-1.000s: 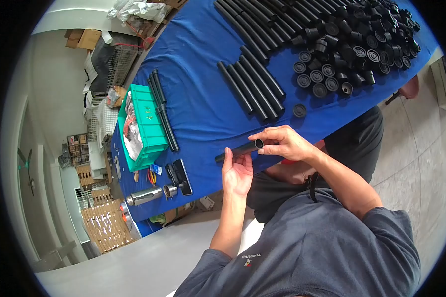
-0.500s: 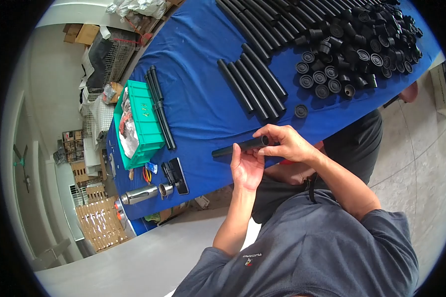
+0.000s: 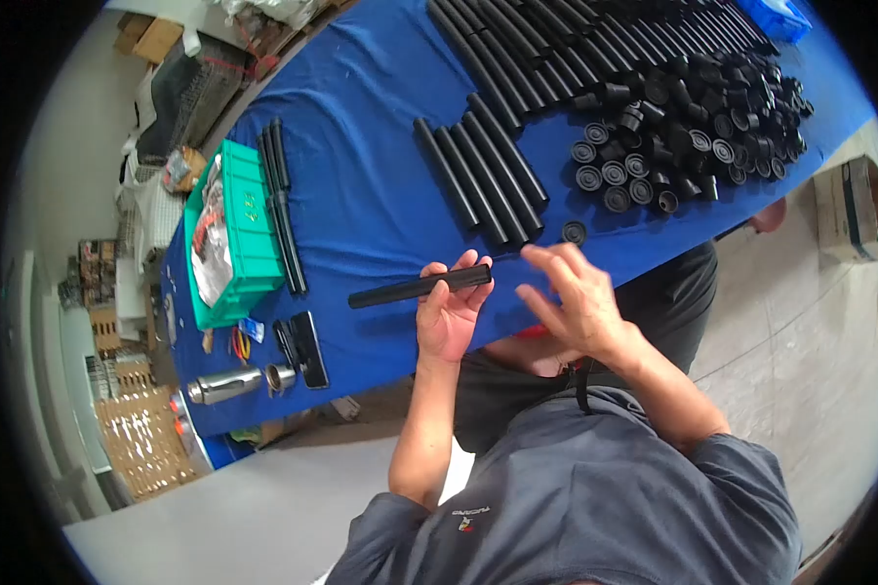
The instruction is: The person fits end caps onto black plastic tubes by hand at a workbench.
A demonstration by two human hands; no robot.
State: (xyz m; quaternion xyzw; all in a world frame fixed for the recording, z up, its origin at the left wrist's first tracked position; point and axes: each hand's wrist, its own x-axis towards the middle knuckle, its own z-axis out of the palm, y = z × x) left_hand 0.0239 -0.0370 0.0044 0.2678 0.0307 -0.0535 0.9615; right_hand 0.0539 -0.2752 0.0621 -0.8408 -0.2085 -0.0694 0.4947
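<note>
My left hand (image 3: 447,317) is closed round a black tube (image 3: 390,292) near its right end, holding it over the front of the blue-covered table. The tube lies nearly level, its long part reaching out to the left. My right hand (image 3: 578,300) is off the tube, fingers spread, with nothing in it. Just beyond its fingertips a single round black cap (image 3: 574,232) rests on the cloth. A short row of black tubes (image 3: 480,180) lies farther back, and a heap of black caps (image 3: 668,136) spreads to the right.
Many more tubes (image 3: 556,49) cover the far side. On the left stand a green crate (image 3: 254,224) with bags inside, two-part tubes (image 3: 281,210), a phone (image 3: 308,349) and a steel flask (image 3: 226,385). A blue bin (image 3: 778,19) sits at the far right corner.
My right hand has let go of the tube's end and opened, moving away to the right. My left hand keeps hold of the tube. The whole view has shifted slightly.
</note>
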